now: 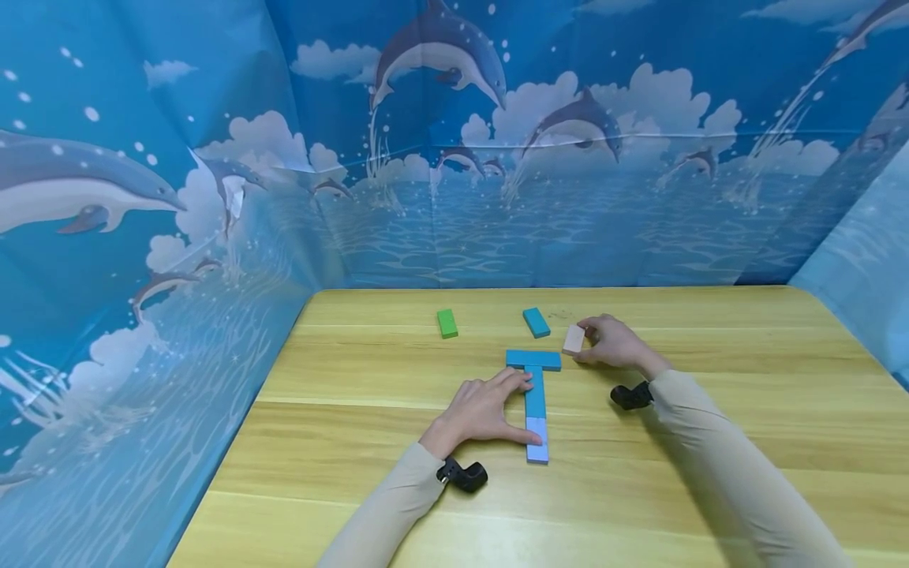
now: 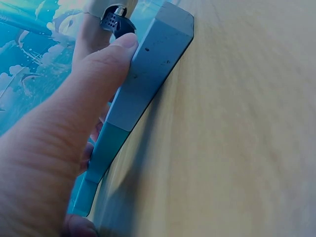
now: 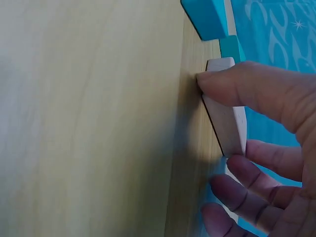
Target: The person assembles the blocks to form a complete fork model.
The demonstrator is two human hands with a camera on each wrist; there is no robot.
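Two pale sleeves, the left sleeve [image 1: 390, 505] and the right sleeve [image 1: 738, 473], enter from the lower edge of the frame over a wood-grain tabletop [image 1: 604, 497]; a black wrist device [image 1: 465, 476] sits at the left cuff, another at the right. In the lower centre lies a lavender block [image 1: 537, 452], its far end butted against a blue stem block [image 1: 535, 401]. The left hand [image 1: 480, 410] lies along the left side of this pair, thumb and fingers spread, the thumb touching the lavender block and the fingertips reaching the blue stem block; exactly how those fingertips meet it is hard to make out, being mostly hidden in the left wrist view. A blue crossbar block [image 1: 534, 360] lies across the stem's far end, completing a T outline. Right of centre, the right hand [image 1: 616, 345] pinches a pale pink block [image 1: 574, 339] between thumb and index finger, the other fingers loosely bent. Farther up the frame are a separate blue block [image 1: 536, 323], tilted, and, to its left, a green block [image 1: 447, 323]. A dolphin-printed backdrop [image 1: 604, 213] fills the upper part.
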